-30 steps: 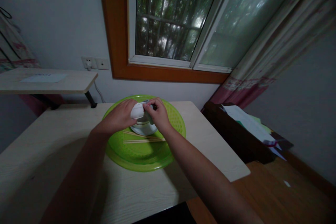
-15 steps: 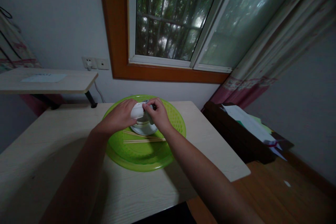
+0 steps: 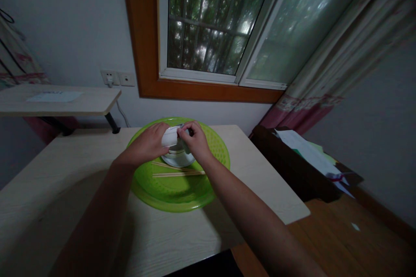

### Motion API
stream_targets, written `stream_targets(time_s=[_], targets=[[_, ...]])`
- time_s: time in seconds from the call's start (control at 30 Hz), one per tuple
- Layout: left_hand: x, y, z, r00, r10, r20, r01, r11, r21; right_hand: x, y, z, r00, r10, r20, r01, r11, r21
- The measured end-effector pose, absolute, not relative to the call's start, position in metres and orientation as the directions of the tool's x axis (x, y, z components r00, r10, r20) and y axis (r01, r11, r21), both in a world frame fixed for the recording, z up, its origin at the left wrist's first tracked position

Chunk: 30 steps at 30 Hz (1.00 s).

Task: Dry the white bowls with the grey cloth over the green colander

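Observation:
My left hand (image 3: 147, 143) is closed round a small white bowl (image 3: 169, 137), held up and tilted above the dishes. At the bowl's right side, my right hand (image 3: 199, 140) pinches a thin grey-green piece (image 3: 186, 142) that looks like cloth; its kind is not clear. Beneath both hands, white dishes with a dark rim line (image 3: 177, 161) sit stacked, partly hidden by my fingers. Wooden chopsticks (image 3: 177, 175) lie in front of the stack. All of these rest in or over a round bright-green plastic tray (image 3: 172, 204).
The tray stands on a pale wooden table (image 3: 162, 238). A raised shelf (image 3: 87, 97) is at the left, and a wall socket (image 3: 110, 78) is behind it. A window (image 3: 221, 21) fills the back wall. At the right, papers (image 3: 305, 151) lie on a dark piece of furniture.
Both hands stay in nearly the same place on the bowl. My right fingers have shifted only slightly at its rim.

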State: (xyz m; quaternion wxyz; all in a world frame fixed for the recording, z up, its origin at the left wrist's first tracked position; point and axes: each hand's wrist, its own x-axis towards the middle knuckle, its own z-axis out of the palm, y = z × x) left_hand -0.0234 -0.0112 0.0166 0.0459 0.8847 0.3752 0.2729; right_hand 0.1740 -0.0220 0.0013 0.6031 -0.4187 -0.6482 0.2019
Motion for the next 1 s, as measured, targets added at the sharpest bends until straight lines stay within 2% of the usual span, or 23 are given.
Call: stream_targets(time_s=[0.37,0.5,0.77,1.0], targets=[[-0.0227,-0.0116,0.0165,0.579,0.685,0.441,0.649,-0.715,0.259,0.1747,-0.0202,-0.001,0.077,0.809,0.583,0.3,0.539,-0.787],[-0.0221,-0.01,0.0143,0.568,0.686,0.455,0.634,-0.717,0.291,0.1738,-0.0218,-0.0001,0.095,0.791,0.604,0.327,0.548,-0.77],[-0.0227,-0.0117,0.015,0.504,0.727,0.466,0.601,-0.683,0.415,0.1719,-0.0269,0.0015,0.079,0.693,0.717,0.393,0.639,-0.661],[-0.0209,-0.0108,0.0158,0.482,0.736,0.475,0.586,-0.674,0.449,0.1703,-0.0269,-0.0009,-0.016,0.649,0.76,0.451,0.683,-0.574]])
